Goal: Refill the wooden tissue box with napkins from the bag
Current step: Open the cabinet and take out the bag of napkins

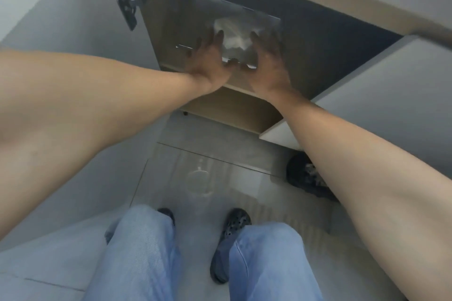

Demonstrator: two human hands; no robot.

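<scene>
Item 1: clear plastic bag [247, 24], w/ white crumpled napkins [232, 32] showing through it. We find it lying on a shelf [168, 39] inside an open low cabinet, toward the shelf's front edge.

Item 2: left hand [208, 58]. We have it reached into the cabinet, fingers spread and fairly straight, laid at the bag's left side. Blur is heavy; we can't tell if it truly presses the plastic or only rests by it.

Item 3: right hand [269, 56]. Same pose on the bag's right side, fingers extended along the plastic, thumb toward the near edge. No pinch seen.

Item 4: cabinet door [80, 19], grey, swung open at left, w/ black hinge [128, 8] on its inner face.

Item 5: second grey door [381, 80] at right, beside the opening.

Item 6: our legs in blue jeans [146, 252], dark perforated clogs [232, 230] on a pale tiled floor [208, 178].

Item 7: dark object [305, 176] on floor near right forearm; too blurred to ID.

Wooden tissue box: not located in this view.
</scene>
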